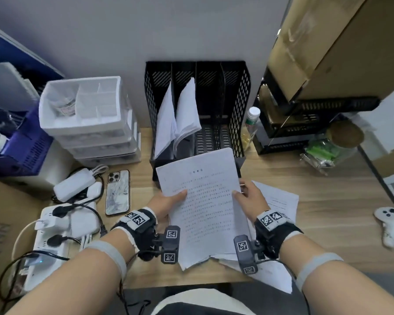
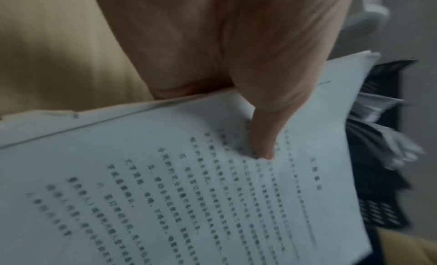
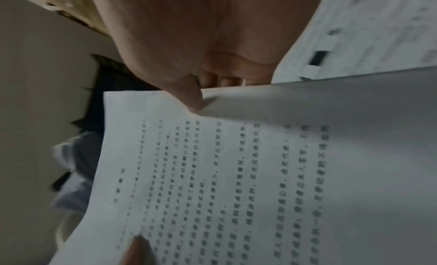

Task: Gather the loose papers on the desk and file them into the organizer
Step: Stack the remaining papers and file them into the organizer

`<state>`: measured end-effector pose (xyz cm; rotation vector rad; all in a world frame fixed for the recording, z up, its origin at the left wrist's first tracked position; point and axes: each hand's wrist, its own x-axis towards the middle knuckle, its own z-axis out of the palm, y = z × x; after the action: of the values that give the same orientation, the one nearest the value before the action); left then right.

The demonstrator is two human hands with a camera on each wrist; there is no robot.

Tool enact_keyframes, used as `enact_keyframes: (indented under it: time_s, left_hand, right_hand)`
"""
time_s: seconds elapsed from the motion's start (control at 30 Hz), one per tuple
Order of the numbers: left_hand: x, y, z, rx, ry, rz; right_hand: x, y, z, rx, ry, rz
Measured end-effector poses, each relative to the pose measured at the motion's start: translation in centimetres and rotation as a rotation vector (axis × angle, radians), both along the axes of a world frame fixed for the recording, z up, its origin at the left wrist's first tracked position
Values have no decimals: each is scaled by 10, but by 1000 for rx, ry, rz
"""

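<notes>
A stack of printed papers (image 1: 205,201) is held up above the wooden desk (image 1: 328,189), just in front of the black mesh organizer (image 1: 239,105). My left hand (image 1: 168,201) grips its left edge, thumb on top (image 2: 262,138) and fingers underneath. My right hand (image 1: 248,196) pinches the right edge, thumb on the top sheet (image 3: 191,99). Two of the organizer's left slots hold white sheets (image 1: 184,119); the right slots look empty. More loose papers (image 1: 280,201) lie on the desk under and right of my right hand.
White drawer units (image 1: 89,123), chargers (image 1: 75,185), a phone (image 1: 118,194) and a power strip (image 1: 55,235) crowd the left. A bottle (image 1: 250,123), black racks with cardboard boxes (image 1: 316,53) and a jar (image 1: 341,142) stand right. A white controller (image 1: 389,226) lies at the right edge.
</notes>
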<state>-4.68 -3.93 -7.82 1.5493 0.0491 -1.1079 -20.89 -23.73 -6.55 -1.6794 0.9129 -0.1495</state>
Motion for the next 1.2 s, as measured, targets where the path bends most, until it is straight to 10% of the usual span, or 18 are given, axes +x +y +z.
enact_keyframes:
  time_s: [0.17,0.3,0.5,0.67,1.03,1.2]
  left_hand:
    - [10,-48,75,-102,-285,192]
    - [-3,-86,130,-198,-432,189]
    - [-28,-110,177,-275,-533,9]
    - [-21,-99,171,-369,-432,-162]
    - [51,-106,110,178,-821,-334]
    - [78,-114,114,-74,-661,-155]
  right_hand:
    - [13,-7,58,-488,100,136]
    - [26,19,97,-150,-46,479]
    - [33,7,118,-489,120,303]
    - [24,-25,129,-551,41,129]
    - [85,-46,125,-582,114,-17]
    - [133,-46,113,-618,103,-82]
